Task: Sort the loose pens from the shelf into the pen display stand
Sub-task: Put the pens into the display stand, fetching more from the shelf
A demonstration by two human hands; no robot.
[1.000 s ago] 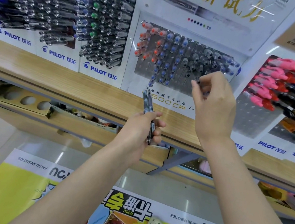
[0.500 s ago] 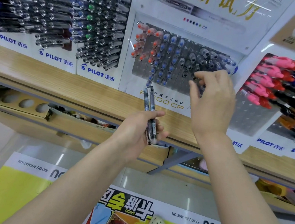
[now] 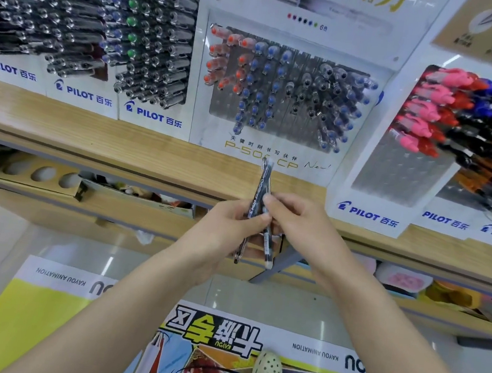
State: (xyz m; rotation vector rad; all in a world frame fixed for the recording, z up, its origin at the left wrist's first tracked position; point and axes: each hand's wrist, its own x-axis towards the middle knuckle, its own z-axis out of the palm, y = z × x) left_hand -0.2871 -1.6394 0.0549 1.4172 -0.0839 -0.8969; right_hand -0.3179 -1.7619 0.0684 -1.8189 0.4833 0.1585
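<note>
Holding two Pilot pens [image 3: 261,188] just below the P-500 pen display stand [image 3: 226,107] | left hand [image 3: 227,233] grip clasps both | right hand [image 3: 298,223] pinches one | risk, my read: pulling it drags its twin loose, dropping past the shelf [image 3: 91,135] under the stand.

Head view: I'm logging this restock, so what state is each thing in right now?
left hand: grips two pens.
right hand: pinches the same pens near their middle.
pens: held together in front of the shelf edge, not yet slotted.
P-500 stand: partly filled, with empty holes in the middle and along the bottom.
pink-pen stand: upper rows filled, lower holes empty.
</note>
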